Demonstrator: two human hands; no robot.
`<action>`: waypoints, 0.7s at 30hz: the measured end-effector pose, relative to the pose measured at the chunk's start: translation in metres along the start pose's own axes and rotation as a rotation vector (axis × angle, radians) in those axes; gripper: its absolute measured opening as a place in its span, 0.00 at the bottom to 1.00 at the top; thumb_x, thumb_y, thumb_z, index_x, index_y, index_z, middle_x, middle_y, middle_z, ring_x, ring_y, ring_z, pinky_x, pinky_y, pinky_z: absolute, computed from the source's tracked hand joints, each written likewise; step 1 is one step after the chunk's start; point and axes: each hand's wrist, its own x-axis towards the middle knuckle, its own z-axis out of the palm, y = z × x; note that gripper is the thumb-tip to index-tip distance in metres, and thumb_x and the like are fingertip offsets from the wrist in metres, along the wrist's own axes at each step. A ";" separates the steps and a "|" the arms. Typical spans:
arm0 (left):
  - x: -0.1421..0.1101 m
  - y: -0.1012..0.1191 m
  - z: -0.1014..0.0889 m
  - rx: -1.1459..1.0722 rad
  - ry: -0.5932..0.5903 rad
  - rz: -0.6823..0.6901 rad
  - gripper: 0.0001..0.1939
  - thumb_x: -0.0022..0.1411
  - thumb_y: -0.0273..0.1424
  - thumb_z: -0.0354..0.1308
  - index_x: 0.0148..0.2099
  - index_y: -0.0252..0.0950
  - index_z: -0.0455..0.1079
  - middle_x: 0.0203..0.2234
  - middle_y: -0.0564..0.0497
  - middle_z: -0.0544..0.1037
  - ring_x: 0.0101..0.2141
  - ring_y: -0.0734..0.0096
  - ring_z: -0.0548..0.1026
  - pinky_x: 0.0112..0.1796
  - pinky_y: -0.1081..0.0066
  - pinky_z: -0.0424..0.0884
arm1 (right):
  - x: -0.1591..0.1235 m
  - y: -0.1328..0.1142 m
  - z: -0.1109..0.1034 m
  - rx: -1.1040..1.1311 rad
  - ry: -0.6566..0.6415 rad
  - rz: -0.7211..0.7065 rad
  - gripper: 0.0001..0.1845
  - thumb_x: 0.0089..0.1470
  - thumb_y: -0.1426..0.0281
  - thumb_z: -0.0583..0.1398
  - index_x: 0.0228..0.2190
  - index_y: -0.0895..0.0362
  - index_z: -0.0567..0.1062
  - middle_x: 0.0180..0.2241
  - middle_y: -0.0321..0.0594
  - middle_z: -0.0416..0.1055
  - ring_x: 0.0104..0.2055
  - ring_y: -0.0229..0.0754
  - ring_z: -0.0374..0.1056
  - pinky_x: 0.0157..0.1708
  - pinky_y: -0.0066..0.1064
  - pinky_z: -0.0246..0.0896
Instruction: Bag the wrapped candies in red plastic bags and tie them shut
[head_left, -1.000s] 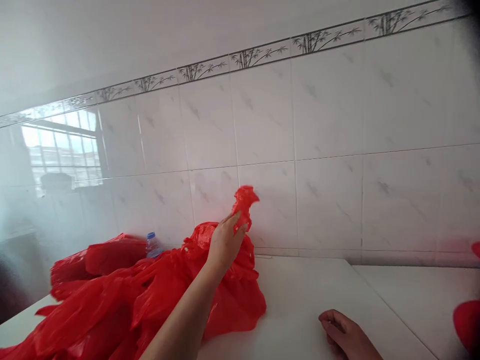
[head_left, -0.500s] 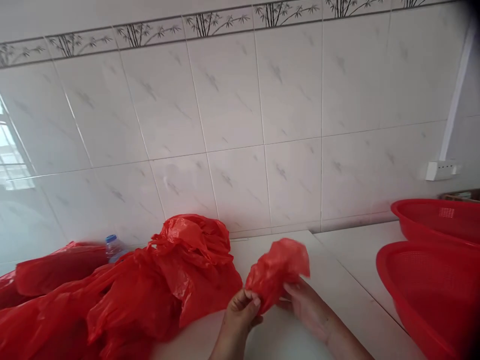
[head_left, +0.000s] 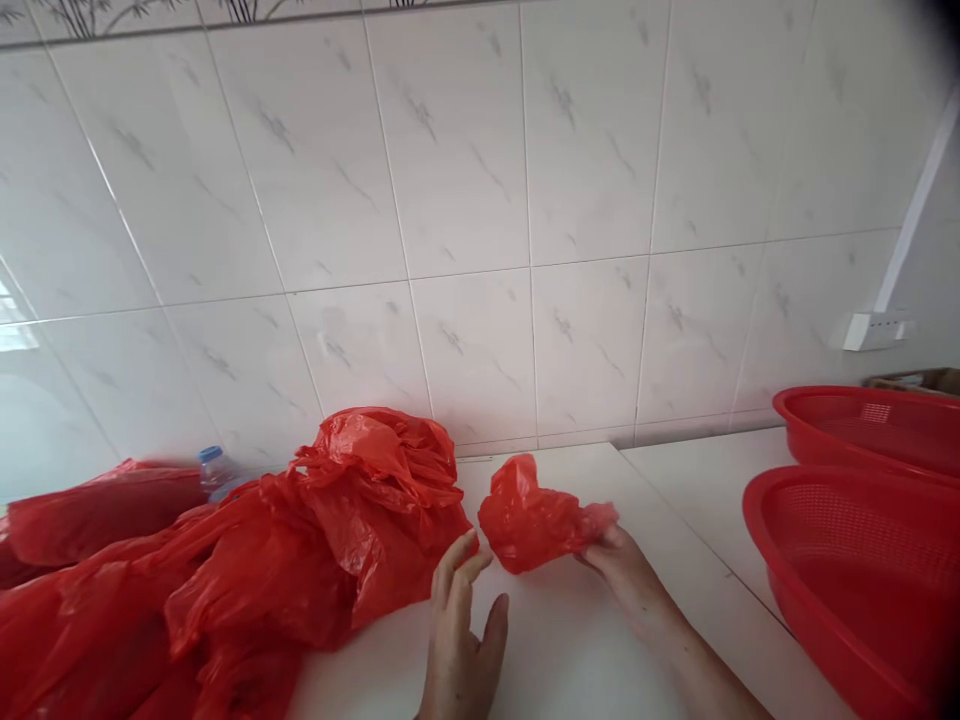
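Beyond the fingers rises the wall (head_left: 465, 200); under them, the table (head_left: 555, 640). Left of them lies the red pile (head_left: 375, 510); right, two baskets (head_left: 796, 590). The left hand (head_left: 460, 655) is spread wide, fingertips close beside the bag (head_left: 529, 520), whose end the right hand's (head_left: 624, 568) fingers hold. Leftward, beyond the pile: a bottle (head_left: 214, 472).

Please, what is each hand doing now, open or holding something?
Left hand: open, fingers spread, holding nothing.
Right hand: closed on one end of a crumpled red plastic bag.
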 end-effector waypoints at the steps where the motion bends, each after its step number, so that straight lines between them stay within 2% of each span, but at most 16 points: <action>1: -0.001 0.001 -0.001 -0.018 -0.038 0.003 0.19 0.57 0.32 0.58 0.51 0.45 0.66 0.57 0.44 0.62 0.56 0.53 0.61 0.51 0.56 0.62 | -0.003 -0.002 0.006 -0.067 -0.042 -0.008 0.07 0.44 0.70 0.57 0.29 0.56 0.73 0.29 0.36 0.72 0.36 0.45 0.68 0.41 0.36 0.61; 5: -0.002 -0.005 0.001 -0.227 -0.138 -0.174 0.40 0.51 0.34 0.65 0.62 0.44 0.49 0.57 0.40 0.62 0.50 0.54 0.68 0.44 0.60 0.69 | -0.017 -0.014 0.033 -0.223 -0.171 -0.099 0.08 0.46 0.71 0.55 0.29 0.55 0.74 0.30 0.37 0.73 0.36 0.44 0.67 0.41 0.37 0.60; 6: -0.002 -0.007 0.001 -0.266 -0.158 -0.203 0.45 0.48 0.34 0.68 0.63 0.44 0.47 0.56 0.40 0.63 0.50 0.53 0.68 0.46 0.60 0.69 | -0.021 -0.017 0.040 -0.239 -0.199 -0.109 0.07 0.46 0.72 0.55 0.28 0.55 0.73 0.30 0.36 0.72 0.35 0.43 0.67 0.40 0.35 0.61; 8: 0.000 -0.009 0.002 -0.300 -0.191 -0.222 0.48 0.41 0.30 0.71 0.62 0.44 0.50 0.54 0.42 0.66 0.51 0.52 0.67 0.49 0.60 0.66 | -0.029 -0.022 0.051 -0.239 -0.260 -0.091 0.05 0.45 0.73 0.55 0.25 0.55 0.72 0.28 0.35 0.71 0.33 0.41 0.66 0.36 0.32 0.61; 10: 0.003 -0.007 0.001 -0.319 -0.223 -0.242 0.43 0.39 0.27 0.72 0.57 0.43 0.59 0.51 0.44 0.70 0.51 0.52 0.68 0.50 0.61 0.65 | -0.034 -0.026 0.057 -0.178 -0.321 -0.038 0.04 0.45 0.74 0.56 0.25 0.56 0.71 0.27 0.35 0.70 0.32 0.40 0.66 0.34 0.30 0.61; 13: 0.006 0.001 0.001 -0.445 -0.307 -0.341 0.23 0.48 0.30 0.67 0.48 0.40 0.68 0.43 0.44 0.75 0.45 0.56 0.72 0.45 0.64 0.68 | -0.037 -0.029 0.058 -0.005 -0.367 -0.028 0.07 0.48 0.69 0.58 0.32 0.55 0.72 0.31 0.36 0.71 0.34 0.41 0.66 0.34 0.31 0.61; 15: 0.007 0.008 0.001 -0.603 -0.331 -0.416 0.16 0.55 0.34 0.63 0.46 0.39 0.69 0.41 0.44 0.76 0.42 0.59 0.73 0.43 0.64 0.68 | -0.037 -0.029 0.057 0.048 -0.328 -0.084 0.11 0.53 0.63 0.56 0.36 0.55 0.71 0.34 0.39 0.71 0.38 0.43 0.66 0.38 0.33 0.62; 18: 0.008 0.013 -0.001 -0.833 -0.275 -0.513 0.16 0.58 0.38 0.60 0.48 0.41 0.68 0.44 0.46 0.75 0.43 0.62 0.73 0.43 0.65 0.68 | -0.036 -0.022 0.061 -0.071 -0.133 -0.156 0.18 0.58 0.56 0.50 0.33 0.56 0.71 0.35 0.41 0.72 0.40 0.44 0.66 0.43 0.34 0.61; 19: 0.007 0.014 -0.001 -0.884 -0.257 -0.545 0.15 0.58 0.39 0.59 0.48 0.41 0.68 0.45 0.46 0.74 0.43 0.63 0.73 0.42 0.66 0.68 | -0.036 -0.018 0.063 -0.160 -0.081 -0.171 0.18 0.59 0.57 0.49 0.31 0.55 0.71 0.33 0.41 0.72 0.38 0.44 0.67 0.41 0.34 0.61; 21: 0.007 0.014 -0.002 -0.935 -0.227 -0.590 0.14 0.60 0.39 0.58 0.46 0.41 0.68 0.43 0.46 0.74 0.40 0.65 0.73 0.40 0.68 0.68 | -0.037 -0.010 0.069 -0.398 -0.058 -0.198 0.16 0.60 0.60 0.48 0.30 0.54 0.71 0.29 0.40 0.72 0.32 0.42 0.67 0.33 0.32 0.60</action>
